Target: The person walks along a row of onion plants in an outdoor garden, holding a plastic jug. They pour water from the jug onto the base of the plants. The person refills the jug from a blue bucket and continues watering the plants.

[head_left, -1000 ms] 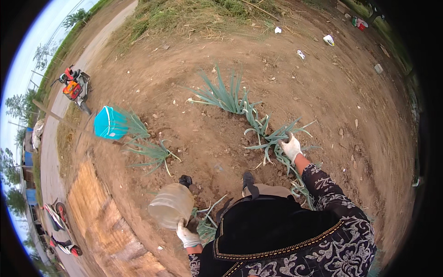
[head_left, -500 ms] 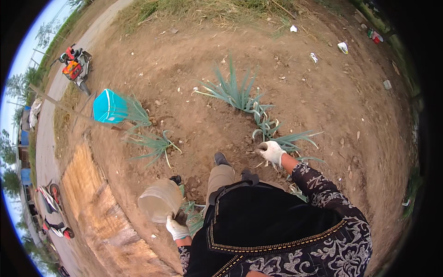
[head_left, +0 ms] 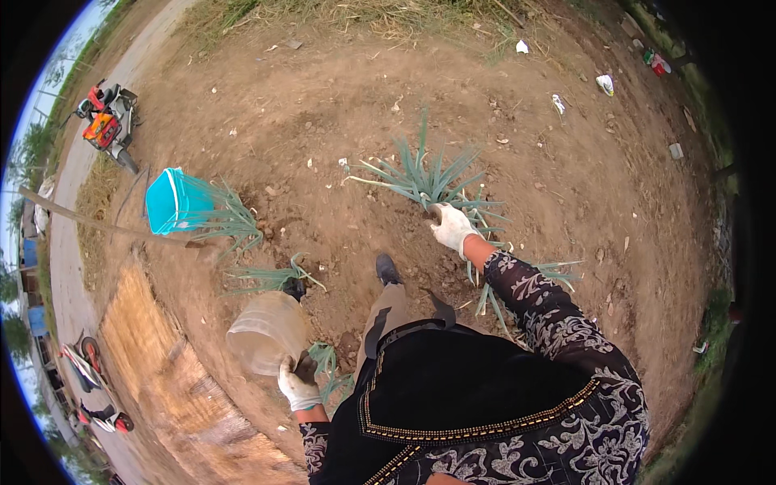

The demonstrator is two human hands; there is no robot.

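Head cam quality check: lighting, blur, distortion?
Head view: soft even daylight, no hard shadows or glare; strong fisheye bends the road along the black rim; left hand with its plastic jug slightly soft; right hand at the spiky plant fairly sharp.

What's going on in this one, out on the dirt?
A person in white gloves stands on bare soil among spiky green plants. The right hand reaches down to the base of the spiky plant ahead and touches it; whether it grips is unclear. The left hand holds a pale plastic bucket at the person's side. A turquoise bucket lies tipped by more plants, and motorbikes stand by the road.
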